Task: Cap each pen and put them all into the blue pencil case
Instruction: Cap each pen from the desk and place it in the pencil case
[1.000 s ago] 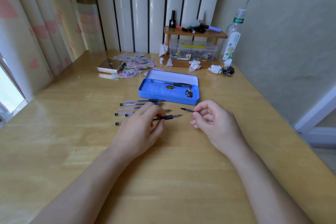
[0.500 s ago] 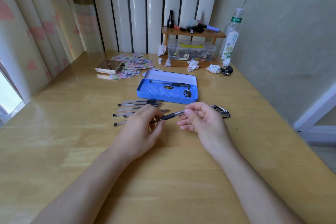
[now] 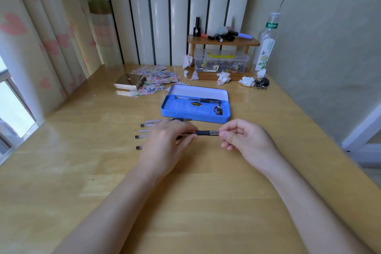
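Observation:
The blue pencil case (image 3: 194,117) lies open on the wooden table, with one capped pen (image 3: 196,99) inside along its far wall. Just in front of it, my left hand (image 3: 168,146) grips the barrel of a clear pen (image 3: 203,132) with a dark grip. My right hand (image 3: 246,140) pinches the clear cap, which sits over that pen's tip. Several more pens (image 3: 144,130) lie side by side on the table, partly hidden under my left hand.
A gold box (image 3: 128,84) and scattered cards (image 3: 156,79) lie behind the case on the left. At the back stand a small wooden shelf (image 3: 223,42) over a clear storage box (image 3: 221,61), crumpled tissues (image 3: 247,81) and a plastic bottle (image 3: 266,47). The wall runs along the right.
My right hand brought the cap to the pen's bare tip and slid it on. The spare caps seen on the table half a second ago are now hidden behind my right hand.

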